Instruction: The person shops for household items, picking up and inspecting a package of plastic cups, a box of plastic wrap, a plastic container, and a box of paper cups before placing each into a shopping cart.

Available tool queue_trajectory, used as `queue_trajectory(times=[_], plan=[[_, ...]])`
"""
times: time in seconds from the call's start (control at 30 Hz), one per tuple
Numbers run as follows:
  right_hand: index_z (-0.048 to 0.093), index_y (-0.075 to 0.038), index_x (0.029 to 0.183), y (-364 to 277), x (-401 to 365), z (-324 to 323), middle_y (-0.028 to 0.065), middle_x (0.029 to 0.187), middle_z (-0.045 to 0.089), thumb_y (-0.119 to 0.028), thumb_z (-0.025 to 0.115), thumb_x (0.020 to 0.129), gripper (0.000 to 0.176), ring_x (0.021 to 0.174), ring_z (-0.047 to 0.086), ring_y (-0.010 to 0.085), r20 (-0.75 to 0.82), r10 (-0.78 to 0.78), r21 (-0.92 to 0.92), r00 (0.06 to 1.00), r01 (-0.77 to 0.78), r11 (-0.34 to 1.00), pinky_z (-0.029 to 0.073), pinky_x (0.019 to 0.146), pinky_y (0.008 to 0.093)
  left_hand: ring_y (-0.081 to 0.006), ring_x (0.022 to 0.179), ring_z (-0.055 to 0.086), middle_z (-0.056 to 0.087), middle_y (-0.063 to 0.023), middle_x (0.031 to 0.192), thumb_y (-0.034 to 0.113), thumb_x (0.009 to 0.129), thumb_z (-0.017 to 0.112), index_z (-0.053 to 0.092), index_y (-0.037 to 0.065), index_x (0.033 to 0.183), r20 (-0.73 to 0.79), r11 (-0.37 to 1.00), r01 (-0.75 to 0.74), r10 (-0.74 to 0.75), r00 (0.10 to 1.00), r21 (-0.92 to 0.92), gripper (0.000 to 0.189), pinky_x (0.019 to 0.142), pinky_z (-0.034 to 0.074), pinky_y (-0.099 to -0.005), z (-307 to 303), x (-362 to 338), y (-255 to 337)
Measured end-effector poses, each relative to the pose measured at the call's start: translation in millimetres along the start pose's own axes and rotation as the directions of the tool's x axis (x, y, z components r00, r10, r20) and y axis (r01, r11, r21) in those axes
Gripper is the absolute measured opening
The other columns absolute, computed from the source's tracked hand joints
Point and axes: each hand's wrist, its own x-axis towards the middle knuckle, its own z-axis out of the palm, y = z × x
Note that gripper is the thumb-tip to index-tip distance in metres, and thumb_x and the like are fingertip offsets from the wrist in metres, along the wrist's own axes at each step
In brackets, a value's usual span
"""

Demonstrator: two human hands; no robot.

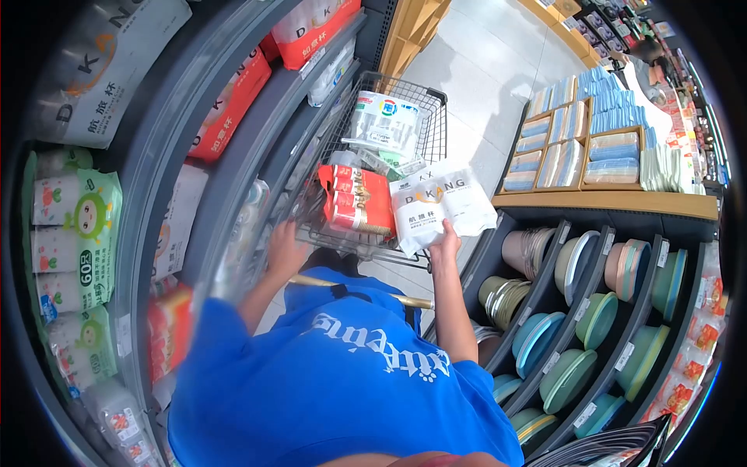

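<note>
My right hand (446, 243) grips the lower edge of a white DEKANG pack of paper cups (459, 208), thumb on its front. The pack is tilted over the near right side of a black wire shopping cart (433, 95). In the cart lie a red pack of cups (359, 201) and a white pack with a green and blue logo (385, 123). My left hand (283, 249) is beside the left shelf, near the cart's near left corner. Motion smears its fingers, and I see nothing clearly in it.
Shelves on the left hold red cup packs (233, 105) and green-and-white packs (78, 226). Racks of plastic basins (568, 380) stand on the right, below divided trays of blue and beige packets (615, 159). A light tiled floor (476, 58) extends ahead. Another person is at the far right.
</note>
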Motion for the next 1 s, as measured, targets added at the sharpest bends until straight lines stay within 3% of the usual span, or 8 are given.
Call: queue_trajectory(times=[0.03, 0.27, 0.43, 0.6, 0.67, 0.73, 0.8, 1.0], plan=[[0.037, -0.003, 0.149, -1, 7, 3, 0.0211, 0.142, 0.051, -0.011, 0.059, 0.093, 0.06, 0.13, 0.052, 0.0441, 0.026, 0.061, -0.034, 0.998, -0.06, 0.998, 0.038, 0.103, 0.0748, -0.0435, 0.108, 0.063, 0.053, -0.0242, 0.137, 0.018, 0.088, 0.068, 0.039, 0.01, 0.15, -0.058, 0.991, 0.021, -0.013, 0.998, 0.131, 0.069, 0.096, 0.051, -0.0456, 0, -1, -3], [0.033, -0.003, 0.151, 10, 55, 86, 0.0201, 0.151, 0.045, -0.029, 0.054, 0.095, 0.065, 0.137, 0.045, 0.045, 0.238, 0.374, 0.032, 0.897, -0.392, 0.92, 0.036, 0.104, 0.0735, -0.0455, 0.107, 0.065, 0.054, -0.0273, 0.125, 0.001, 0.083, 0.062, 0.04, 0.014, 0.148, 0.384, 0.976, 0.202, -0.215, 0.898, 0.075, 0.071, 0.087, 0.054, -0.0533, -10, 40, -9], [0.05, -0.003, 0.132, 24, 60, 126, 0.0149, 0.129, 0.059, -0.021, 0.057, 0.101, 0.037, 0.118, 0.058, 0.0325, 0.153, 0.028, -0.05, 0.988, -0.021, 0.999, 0.049, 0.097, 0.0566, -0.0451, 0.104, 0.065, 0.055, -0.026, 0.121, 0.001, 0.08, 0.065, 0.054, 0.005, 0.129, 0.36, 0.98, 0.186, -0.199, 0.911, 0.071, 0.05, 0.086, 0.056, -0.0506, -7, 51, -12], [0.065, -0.003, 0.108, 71, 78, 32, 0.0059, 0.093, 0.07, -0.017, 0.064, 0.097, 0.018, 0.086, 0.067, 0.0192, 0.298, 0.012, -0.668, 0.954, 0.2, 0.717, 0.053, 0.082, 0.033, -0.0453, 0.101, 0.066, 0.056, -0.0258, 0.12, 0.001, 0.08, 0.065, 0.06, 0.002, 0.12, 0.338, 0.981, 0.169, -0.19, 0.922, 0.091, 0.04, 0.085, 0.056, -0.0518, -10, 52, -15], [0.068, 0.0, 0.104, 98, 73, -34, 0.008, 0.088, 0.072, -0.015, 0.063, 0.096, 0.018, 0.08, 0.068, 0.0168, 0.482, -0.135, -0.839, 0.866, 0.5, 0.212, 0.053, 0.073, 0.0312, -0.0453, 0.099, 0.067, 0.056, -0.026, 0.12, 0.001, 0.081, 0.065, 0.061, 0.001, 0.116, 0.321, 0.982, 0.162, -0.184, 0.929, 0.094, 0.036, 0.084, 0.056, -0.0521, -9, 51, -14], [0.066, 0.003, 0.109, 82, 40, -56, 0.0116, 0.09, 0.074, -0.014, 0.063, 0.095, 0.023, 0.08, 0.069, 0.0152, 0.509, -0.015, -0.86, 0.861, 0.509, 0.046, 0.053, 0.07, 0.0309, -0.0452, 0.097, 0.068, 0.056, -0.0263, 0.119, 0.001, 0.081, 0.064, 0.062, 0.001, 0.112, 0.292, 0.984, 0.149, -0.171, 0.941, 0.098, 0.031, 0.082, 0.056, -0.0523, -4, 50, -18], [0.068, 0.003, 0.106, 75, 27, -52, 0.011, 0.086, 0.073, -0.015, 0.066, 0.092, 0.022, 0.077, 0.068, 0.0148, 0.439, -0.166, -0.822, 0.883, 0.469, 0.321, 0.053, 0.072, 0.0304, -0.0451, 0.095, 0.068, 0.056, -0.0264, 0.118, 0.002, 0.083, 0.063, 0.063, 0.001, 0.11, 0.267, 0.988, 0.121, -0.143, 0.953, 0.095, 0.027, 0.082, 0.056, -0.0525, -3, 50, -17], [0.07, 0.001, 0.104, 66, 15, -50, 0.0123, 0.083, 0.072, -0.015, 0.069, 0.087, 0.023, 0.078, 0.068, 0.0218, 0.492, -0.138, -0.854, 0.859, 0.508, 0.115, 0.054, 0.073, 0.0356, -0.0444, 0.093, 0.068, 0.055, -0.0254, 0.119, 0.005, 0.087, 0.061, 0.064, 0.001, 0.109, 0.257, 0.995, 0.063, -0.082, 0.963, 0.079, 0.022, 0.082, 0.056, -0.0531, 3, 42, -15]])
